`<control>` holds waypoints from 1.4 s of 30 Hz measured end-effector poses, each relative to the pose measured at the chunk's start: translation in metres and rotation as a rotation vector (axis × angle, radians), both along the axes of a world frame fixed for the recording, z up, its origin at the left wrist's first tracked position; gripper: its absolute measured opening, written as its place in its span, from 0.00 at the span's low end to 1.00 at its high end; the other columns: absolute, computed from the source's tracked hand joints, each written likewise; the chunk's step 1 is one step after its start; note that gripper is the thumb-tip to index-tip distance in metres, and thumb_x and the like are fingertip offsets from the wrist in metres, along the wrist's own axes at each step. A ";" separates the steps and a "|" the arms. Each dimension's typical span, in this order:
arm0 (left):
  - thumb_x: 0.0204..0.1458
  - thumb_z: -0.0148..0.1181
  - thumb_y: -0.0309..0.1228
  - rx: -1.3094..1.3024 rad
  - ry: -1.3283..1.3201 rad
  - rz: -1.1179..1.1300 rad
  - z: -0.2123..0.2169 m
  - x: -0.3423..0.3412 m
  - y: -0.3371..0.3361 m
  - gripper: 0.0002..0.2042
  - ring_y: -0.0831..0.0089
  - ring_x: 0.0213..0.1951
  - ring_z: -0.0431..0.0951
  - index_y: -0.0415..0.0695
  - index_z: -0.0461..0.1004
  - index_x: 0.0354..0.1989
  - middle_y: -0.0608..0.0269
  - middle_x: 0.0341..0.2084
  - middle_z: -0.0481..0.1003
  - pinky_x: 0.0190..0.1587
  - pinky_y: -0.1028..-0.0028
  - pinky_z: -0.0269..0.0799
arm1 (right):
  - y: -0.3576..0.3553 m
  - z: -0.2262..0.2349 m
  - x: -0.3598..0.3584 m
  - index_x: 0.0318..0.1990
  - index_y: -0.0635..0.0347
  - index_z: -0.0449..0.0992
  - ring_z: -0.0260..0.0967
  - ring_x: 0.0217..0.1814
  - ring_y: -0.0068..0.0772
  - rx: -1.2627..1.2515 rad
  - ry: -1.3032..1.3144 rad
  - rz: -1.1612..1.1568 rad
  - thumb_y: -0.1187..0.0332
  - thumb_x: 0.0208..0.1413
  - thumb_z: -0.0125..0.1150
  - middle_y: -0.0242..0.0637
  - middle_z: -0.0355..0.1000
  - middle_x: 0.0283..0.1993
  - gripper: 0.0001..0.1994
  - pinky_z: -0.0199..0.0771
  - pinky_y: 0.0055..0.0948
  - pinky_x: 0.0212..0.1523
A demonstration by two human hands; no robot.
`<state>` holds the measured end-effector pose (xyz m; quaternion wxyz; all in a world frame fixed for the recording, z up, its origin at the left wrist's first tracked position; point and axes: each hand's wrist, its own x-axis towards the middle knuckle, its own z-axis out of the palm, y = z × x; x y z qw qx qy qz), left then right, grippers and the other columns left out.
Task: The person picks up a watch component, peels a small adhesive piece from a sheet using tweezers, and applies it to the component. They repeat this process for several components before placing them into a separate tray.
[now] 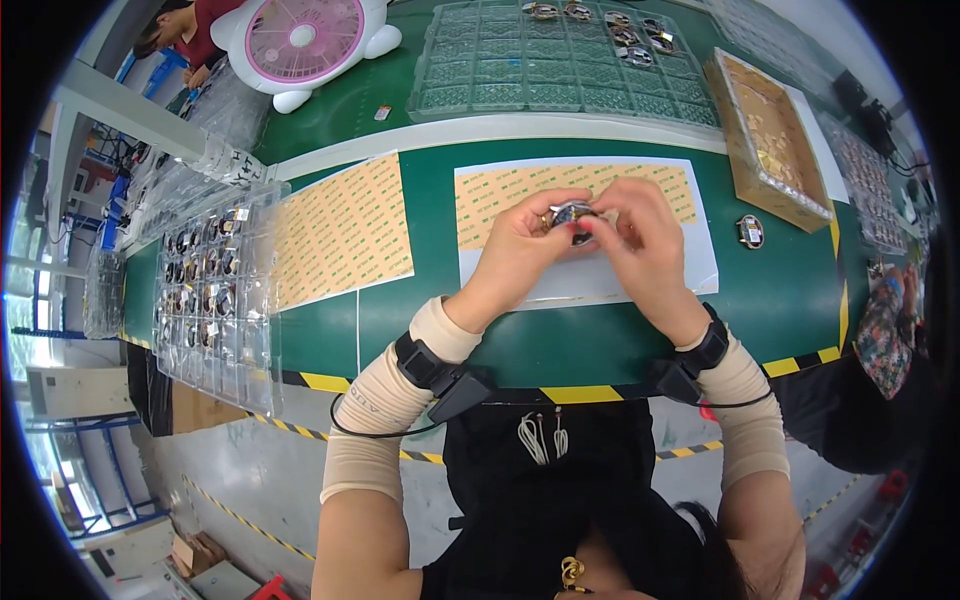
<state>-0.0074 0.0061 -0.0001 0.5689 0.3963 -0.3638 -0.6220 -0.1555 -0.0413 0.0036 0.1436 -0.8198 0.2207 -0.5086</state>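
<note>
A small round electronic part with a metallic rim is held up over the white sheet. My left hand grips it from the left, thumb and fingers around its edge. My right hand is closed at its right side, thumb and fingertips pressed to the part. Whether the right fingers also pinch something small is hidden. Below the hands, a tan adhesive sheet with green print lies on the white sheet. A second tan sheet lies to the left.
A similar round part rests on the green table, near a cardboard box of small tan pieces. Clear compartment trays stand left and behind, both with round parts. A pink-and-white fan is at back left. Other people sit far left and right.
</note>
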 end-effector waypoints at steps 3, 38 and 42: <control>0.50 0.42 0.14 -0.106 -0.015 -0.098 -0.001 -0.004 0.000 0.16 0.74 0.43 0.72 0.37 0.65 0.48 0.58 0.42 0.70 0.46 0.73 0.72 | 0.003 0.020 -0.007 0.36 0.65 0.75 0.59 0.19 0.16 0.832 -0.022 0.064 0.76 0.46 0.59 0.28 0.70 0.28 0.09 0.58 0.16 0.19; 0.55 0.42 0.24 0.014 0.157 -0.148 -0.003 0.008 -0.003 0.13 0.69 0.44 0.71 0.32 0.65 0.46 0.53 0.42 0.70 0.51 0.69 0.67 | -0.007 -0.008 -0.003 0.31 0.66 0.73 0.54 0.15 0.11 0.772 0.021 0.114 0.72 0.45 0.62 0.24 0.61 0.15 0.07 0.52 0.15 0.15; 0.58 0.41 0.31 0.119 0.344 -0.144 -0.004 0.002 -0.002 0.15 0.68 0.44 0.72 0.32 0.65 0.47 0.52 0.42 0.70 0.52 0.69 0.66 | -0.008 -0.001 -0.012 0.29 0.65 0.72 0.52 0.16 0.11 0.928 0.044 0.145 0.72 0.43 0.63 0.24 0.59 0.15 0.08 0.51 0.16 0.16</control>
